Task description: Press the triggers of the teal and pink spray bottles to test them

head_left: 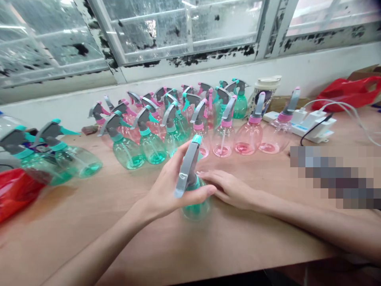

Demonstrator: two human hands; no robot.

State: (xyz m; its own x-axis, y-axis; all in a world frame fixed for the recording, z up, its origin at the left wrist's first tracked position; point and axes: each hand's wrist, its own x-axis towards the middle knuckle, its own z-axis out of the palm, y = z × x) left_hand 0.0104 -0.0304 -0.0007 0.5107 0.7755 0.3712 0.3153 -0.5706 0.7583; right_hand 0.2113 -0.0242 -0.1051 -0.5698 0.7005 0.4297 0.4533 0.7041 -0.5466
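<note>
A green spray bottle (194, 206) with a grey trigger head and teal nozzle stands on the wooden table (89, 222) near its front edge. My left hand (169, 186) is wrapped round the bottle's neck, just below the trigger. Beside the bottle on the right, my right hand (230, 188) lies flat with its fingers stretched out, the fingertips touching the bottle's shoulder. It holds nothing.
Several green (149, 145) and pink spray bottles (247, 139) stand in rows toward the wall. Two more green ones (74, 157) sit at the left by a red bag (14, 190). A white power strip (309, 123), a cup (264, 93) and another red bag (348, 93) are at the right.
</note>
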